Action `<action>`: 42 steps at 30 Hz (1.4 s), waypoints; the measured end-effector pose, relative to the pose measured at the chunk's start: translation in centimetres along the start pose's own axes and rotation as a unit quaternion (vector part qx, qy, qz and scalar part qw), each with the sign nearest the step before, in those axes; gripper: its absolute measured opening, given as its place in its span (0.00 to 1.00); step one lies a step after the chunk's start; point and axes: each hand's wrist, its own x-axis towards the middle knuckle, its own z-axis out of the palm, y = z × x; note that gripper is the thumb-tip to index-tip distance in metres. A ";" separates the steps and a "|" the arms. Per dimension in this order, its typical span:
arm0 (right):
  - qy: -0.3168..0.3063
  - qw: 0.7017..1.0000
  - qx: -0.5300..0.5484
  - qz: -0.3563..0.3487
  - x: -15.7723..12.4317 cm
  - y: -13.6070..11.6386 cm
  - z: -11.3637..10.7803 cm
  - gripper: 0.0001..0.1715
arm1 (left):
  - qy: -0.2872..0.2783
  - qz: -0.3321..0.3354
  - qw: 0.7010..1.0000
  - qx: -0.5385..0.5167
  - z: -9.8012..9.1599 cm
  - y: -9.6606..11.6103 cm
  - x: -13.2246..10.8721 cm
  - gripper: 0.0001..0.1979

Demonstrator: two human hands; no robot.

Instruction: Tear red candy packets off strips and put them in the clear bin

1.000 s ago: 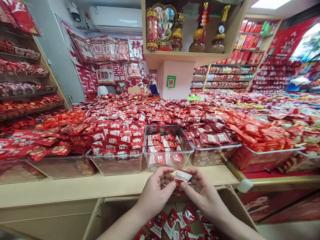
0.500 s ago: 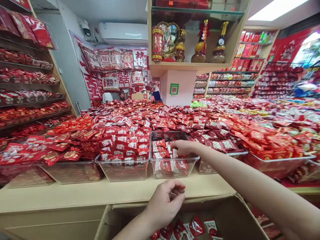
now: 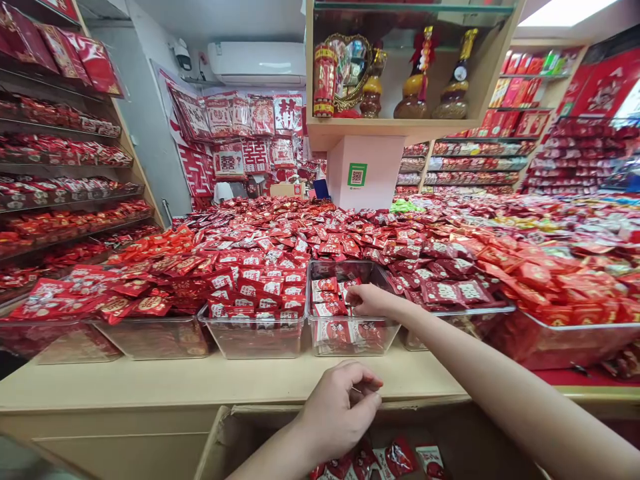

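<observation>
A shop full of red packets surrounds a pale counter (image 3: 165, 383), with a white air conditioner (image 3: 257, 63) on the back wall and a display cabinet (image 3: 390, 127) overhead. Along the counter stands a row of clear bins. The right hand (image 3: 369, 301) reaches into the middle bin (image 3: 345, 269), its bent fingers at the red-and-white packets (image 3: 327, 308); whether they grip one, I cannot tell. The left hand (image 3: 343, 407) hangs above a cardboard carton (image 3: 450, 430), fingers loosely curled, a narrow gap to the thumb. More packets (image 3: 400, 457) lie inside the carton.
</observation>
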 end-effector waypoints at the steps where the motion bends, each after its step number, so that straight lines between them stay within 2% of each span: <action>1: 0.006 1.000 0.008 0.000 0.0 0.0 0.0 0.12 | 0.002 0.001 1.000 0.005 0.0 0.1 0.0 0.08; 5: 0.047 0.999 0.021 -0.002 -0.1 -0.2 -0.2 0.09 | 0.003 0.004 1.000 0.015 0.0 0.2 0.1 0.08; 9: 0.060 0.997 0.050 -0.028 -0.1 -0.3 -0.2 0.11 | 0.001 0.005 1.000 0.026 0.1 0.1 0.1 0.08; 15: 0.033 0.997 0.066 -0.027 -0.1 -0.5 -0.2 0.19 | 0.002 0.004 0.999 0.035 0.0 0.2 0.1 0.08; 20: 0.021 0.997 0.072 -0.034 0.1 -0.2 0.0 0.20 | -0.002 0.006 1.000 0.028 0.0 0.3 0.0 0.08; 31: -0.016 0.994 0.096 -0.054 -0.2 -0.7 -0.4 0.17 | 0.006 0.014 0.999 0.045 -0.1 0.5 0.0 0.08; 38: -0.008 0.993 0.105 -0.059 -0.2 -0.8 -0.4 0.15 | 0.006 0.018 0.999 0.045 -0.1 0.5 -0.1 0.08; 42: 0.016 0.992 0.113 -0.057 -0.2 -0.6 -0.3 0.14 | 0.002 0.011 0.999 0.037 0.0 0.5 -0.1 0.08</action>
